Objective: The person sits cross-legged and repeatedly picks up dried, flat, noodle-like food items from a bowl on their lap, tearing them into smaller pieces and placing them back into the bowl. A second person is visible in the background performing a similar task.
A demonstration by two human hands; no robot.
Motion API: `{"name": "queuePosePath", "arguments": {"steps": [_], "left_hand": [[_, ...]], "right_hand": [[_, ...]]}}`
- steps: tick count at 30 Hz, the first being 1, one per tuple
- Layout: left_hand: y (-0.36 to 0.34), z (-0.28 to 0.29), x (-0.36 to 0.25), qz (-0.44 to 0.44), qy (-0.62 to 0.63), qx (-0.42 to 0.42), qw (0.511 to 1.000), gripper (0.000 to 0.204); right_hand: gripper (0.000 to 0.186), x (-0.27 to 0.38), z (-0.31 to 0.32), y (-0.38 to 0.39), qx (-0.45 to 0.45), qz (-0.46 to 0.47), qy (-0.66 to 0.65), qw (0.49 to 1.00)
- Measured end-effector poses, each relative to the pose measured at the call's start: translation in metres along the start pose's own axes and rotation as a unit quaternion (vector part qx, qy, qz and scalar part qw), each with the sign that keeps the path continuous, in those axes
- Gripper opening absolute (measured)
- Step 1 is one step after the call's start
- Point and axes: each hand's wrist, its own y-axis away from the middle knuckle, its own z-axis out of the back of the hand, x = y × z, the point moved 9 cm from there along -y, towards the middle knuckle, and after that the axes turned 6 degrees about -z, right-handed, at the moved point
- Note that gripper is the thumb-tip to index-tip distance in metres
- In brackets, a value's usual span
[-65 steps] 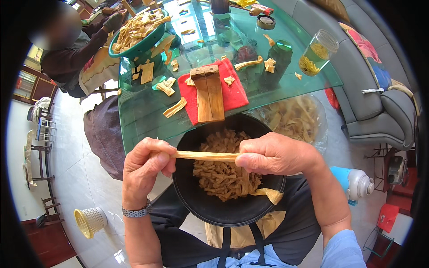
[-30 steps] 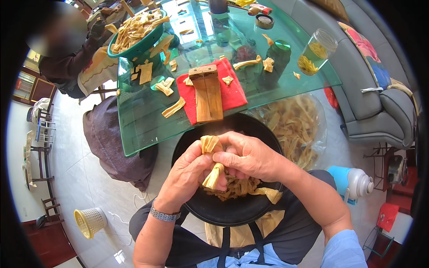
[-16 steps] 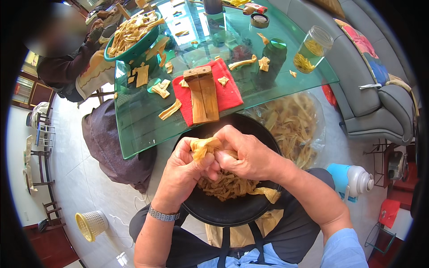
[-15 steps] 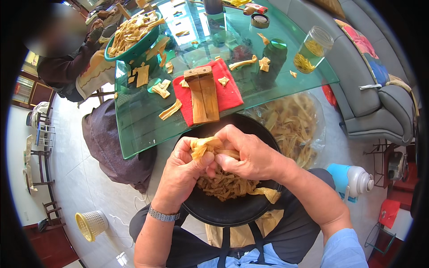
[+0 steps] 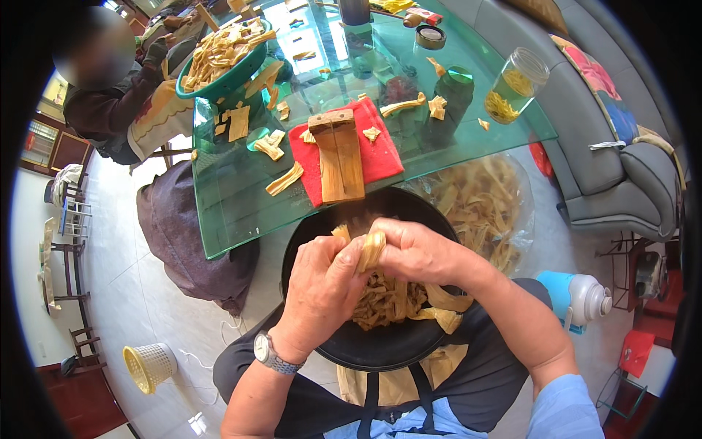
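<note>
Both hands meet over a round black pan on my lap. My left hand is closed, its thumb pressed on a folded strip of yellowish, dried fibrous plant. My right hand grips the same strip from the other side, its fingers curled and partly hidden. Beneath them lies a heap of brown torn pieces, with a longer pale strip at the pan's right side. Just ahead, on the glass table, a wooden block with a raised end rests on a red cloth.
A green basin full of dried pieces stands at the table's far left, near another person. A glass jar stands at the right. Below are a plastic bag of strips, a blue-white flask and a white basket.
My left hand has rolled over, turning its back and the watch face upward. The strip is now folded between my hands, and another pale strip lies in the pan's right side.
</note>
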Motion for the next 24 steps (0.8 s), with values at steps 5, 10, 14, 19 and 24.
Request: {"name": "queuePosePath", "arguments": {"steps": [5, 10, 14, 19, 24], "left_hand": [[0.009, -0.019, -0.017, -0.064, -0.039, 0.083, 0.994, 0.033], [0.022, -0.011, 0.005, 0.004, 0.028, 0.129, 0.991, 0.017], [0.025, -0.001, 0.025, 0.069, 0.14, 0.153, 0.976, 0.016], [0.021, -0.001, 0.026, 0.125, 0.174, 0.127, 0.969, 0.02], [0.023, -0.013, 0.03, 0.196, 0.164, 0.198, 0.946, 0.032]], "right_hand": [[0.026, -0.012, -0.011, 0.014, 0.158, -0.036, 0.072, 0.984], [0.029, -0.008, 0.015, 0.02, 0.134, -0.037, 0.091, 0.986], [0.022, -0.001, 0.039, 0.022, 0.08, -0.032, 0.119, 0.989], [0.022, 0.007, 0.033, 0.014, 0.051, 0.024, 0.142, 0.988], [0.023, 0.016, 0.029, 0.009, 0.018, 0.057, 0.211, 0.976]]}}
